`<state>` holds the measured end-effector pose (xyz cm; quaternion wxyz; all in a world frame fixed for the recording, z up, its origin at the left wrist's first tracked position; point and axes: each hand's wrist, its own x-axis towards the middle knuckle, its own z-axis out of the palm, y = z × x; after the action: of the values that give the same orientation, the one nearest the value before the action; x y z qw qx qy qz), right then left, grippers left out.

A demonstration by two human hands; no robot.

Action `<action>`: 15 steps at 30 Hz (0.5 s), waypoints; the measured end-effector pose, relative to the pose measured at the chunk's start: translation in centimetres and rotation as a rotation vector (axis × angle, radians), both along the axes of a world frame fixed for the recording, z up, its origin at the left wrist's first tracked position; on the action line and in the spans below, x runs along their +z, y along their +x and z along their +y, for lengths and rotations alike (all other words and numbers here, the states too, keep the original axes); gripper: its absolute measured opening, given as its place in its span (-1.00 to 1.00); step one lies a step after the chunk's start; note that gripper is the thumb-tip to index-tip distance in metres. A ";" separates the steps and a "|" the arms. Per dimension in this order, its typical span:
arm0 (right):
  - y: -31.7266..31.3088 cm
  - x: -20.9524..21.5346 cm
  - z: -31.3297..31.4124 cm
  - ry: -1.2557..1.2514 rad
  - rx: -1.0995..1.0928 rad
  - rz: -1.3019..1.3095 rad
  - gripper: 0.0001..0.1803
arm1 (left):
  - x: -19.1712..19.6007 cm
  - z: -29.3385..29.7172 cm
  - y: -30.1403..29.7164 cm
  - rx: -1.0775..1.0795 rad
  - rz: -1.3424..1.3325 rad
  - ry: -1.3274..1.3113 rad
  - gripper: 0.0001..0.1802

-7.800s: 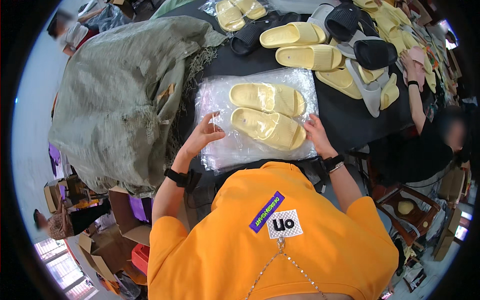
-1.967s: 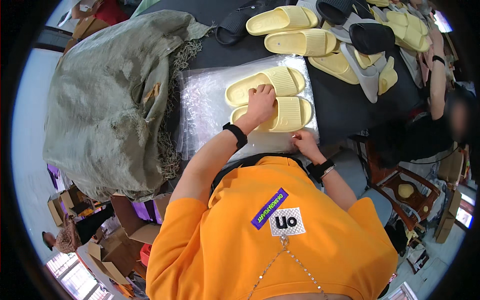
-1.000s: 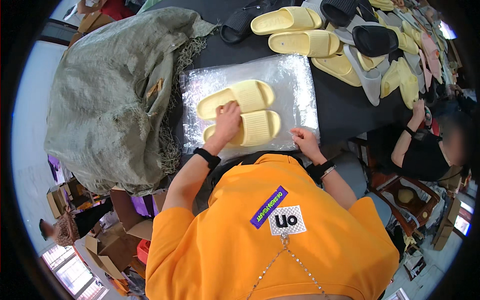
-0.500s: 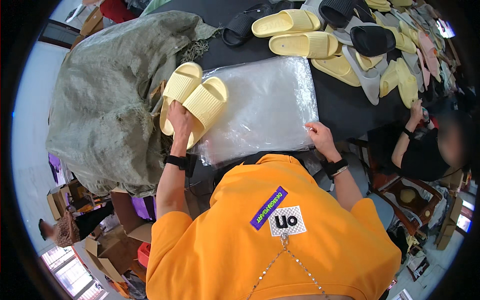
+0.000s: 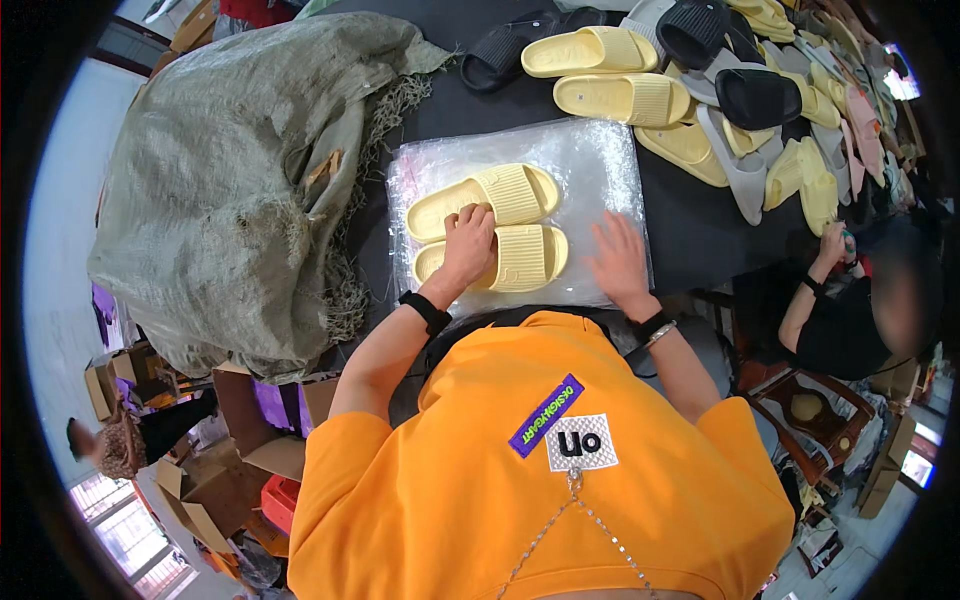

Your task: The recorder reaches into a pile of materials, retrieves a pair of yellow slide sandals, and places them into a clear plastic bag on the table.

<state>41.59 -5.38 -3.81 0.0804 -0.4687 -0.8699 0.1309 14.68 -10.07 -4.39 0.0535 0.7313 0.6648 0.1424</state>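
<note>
A pair of pale yellow slides [image 5: 520, 195] lies side by side on a flat stack of clear plastic bags [image 5: 588, 165], toes pointing right. My left hand [image 5: 468, 245] is closed on the pair, fingers curled over the inner edges where the two slides meet. Part of the nearer slide is hidden beneath it. My right hand [image 5: 620, 258] is spread open with nothing in it, over the right part of the bags, a little apart from the slides' toes.
Left of the bags, a frayed grey-green woven sack [image 5: 230, 200] covers a bulky heap. Loose slides in yellow, black, grey and pink [image 5: 745, 100] pile up at the far right of the black table [image 5: 690, 235]. A co-worker [image 5: 840, 310] sits at the right edge.
My left hand has carried the slides right from the sack's edge onto the bags, turning their toes rightward. My right hand has left the bags' edge and moved further over them.
</note>
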 end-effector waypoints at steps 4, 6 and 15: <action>-1.3 -2.7 -0.5 -0.083 0.028 0.145 -0.29 | 0.2 0.0 -0.5 -0.044 -0.014 -0.006 -0.69; -1.2 -3.8 -0.7 -0.089 0.039 0.087 -0.24 | -0.1 -0.2 -1.2 -0.060 0.015 0.028 -0.71; -1.5 -3.6 -1.3 -0.058 0.077 -0.001 -0.19 | -0.7 -1.3 -7.2 0.115 0.083 0.014 -0.66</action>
<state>40.12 -6.70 -7.45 0.0615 -0.4370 -0.8832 0.1587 7.51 -11.33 -5.07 0.0126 0.6976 0.7063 0.1196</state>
